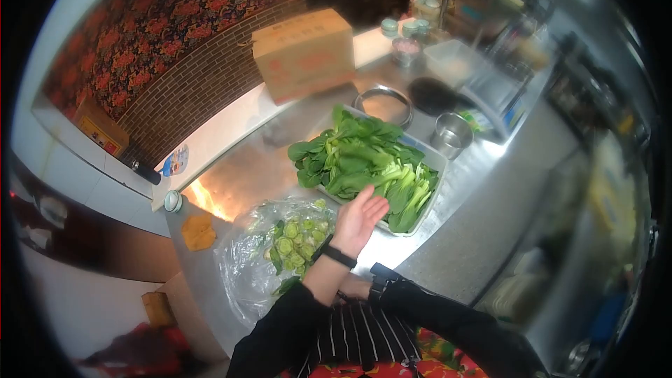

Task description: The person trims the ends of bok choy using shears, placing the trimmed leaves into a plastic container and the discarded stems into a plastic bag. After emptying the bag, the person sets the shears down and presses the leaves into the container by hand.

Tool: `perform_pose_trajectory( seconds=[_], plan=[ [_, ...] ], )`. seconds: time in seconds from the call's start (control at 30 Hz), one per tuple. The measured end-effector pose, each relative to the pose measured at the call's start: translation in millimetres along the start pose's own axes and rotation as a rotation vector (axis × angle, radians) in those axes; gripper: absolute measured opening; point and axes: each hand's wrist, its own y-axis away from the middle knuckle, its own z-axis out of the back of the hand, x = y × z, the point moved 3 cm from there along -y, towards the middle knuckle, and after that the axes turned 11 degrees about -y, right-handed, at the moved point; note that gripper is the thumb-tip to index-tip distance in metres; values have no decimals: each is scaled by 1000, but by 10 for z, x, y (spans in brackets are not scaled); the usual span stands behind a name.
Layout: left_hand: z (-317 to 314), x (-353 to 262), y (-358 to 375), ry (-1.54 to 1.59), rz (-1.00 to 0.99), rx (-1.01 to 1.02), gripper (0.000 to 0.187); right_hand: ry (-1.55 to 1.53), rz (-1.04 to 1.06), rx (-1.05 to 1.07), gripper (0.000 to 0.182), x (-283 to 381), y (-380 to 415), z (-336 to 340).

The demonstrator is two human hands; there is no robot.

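My left hand is stretched out, open, fingers apart, over the near rim of a white tray. A black band sits on its wrist. The tray is piled with leafy bok choy. To the left of that hand lies a clear plastic bag holding cut green stem ends. My right arm, in a black sleeve with a dark wristband, reaches across to my left forearm. My right hand rests against that forearm and is mostly hidden; its grip is unclear.
A cardboard box stands at the back of the steel counter. Behind the tray are a shallow metal bowl, a small steel pot, a dark pan and a white tub. An orange cloth lies far left.
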Motion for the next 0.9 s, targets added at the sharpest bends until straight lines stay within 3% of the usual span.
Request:
perform_pose_trajectory(
  seconds=[0.07, 0.13, 0.17, 0.23, 0.27, 0.33, 0.37, 0.43, 0.5, 0.57, 0.7, 0.8, 0.87, 0.9],
  plan=[
    [289, 48, 284, -24, -18, 17, 45, -29, -67, -42, 32, 22, 76, 60],
    [658, -133, 670, -316, -338, -94, 36, 42, -119, -63, 36, 96, 128, 93],
    [963, -154, 784, -305, -342, -152, 36, 57, -151, -63, 39, 123, 152, 93],
    [1768, -222, 946, -574, -565, -503, 24, 98, -264, -87, 43, 134, 186, 153],
    [2183, -218, 1034, -567, -562, -546, 24, 11, -284, -125, 43, 117, 194, 162],
    [2761, -130, 1253, -1480, -277, -703, 33, 0, -276, -134, 41, 210, 219, 176],
    [2867, -39, 1386, -1468, -266, -728, 33, 18, -273, -150, 40, 268, 227, 173],
    [2762, 120, 1618, -1878, 97, -559, 45, 58, -273, -135, 40, 421, 275, 143],
    [2743, 246, 1714, -1876, 9, -599, 51, 93, -268, -131, 39, 515, 280, 105],
    [2514, 194, 1797, -2028, -290, -754, 53, 202, -294, -108, 38, 545, 278, 82],
    [2737, 211, 1602, -2122, -303, -685, 50, 165, -312, -99, 38, 453, 253, 31],
    [2881, 0, 1538, -2014, -297, -623, 45, 154, -321, -56, 37, 495, 221, 34],
    [2939, -202, 1635, -1604, -517, -842, 32, 77, -319, -117, 36, 490, 248, 31],
    [2884, -270, 1661, -1599, -514, -850, 32, 83, -322, -111, 36, 506, 257, 20]
  ],
)
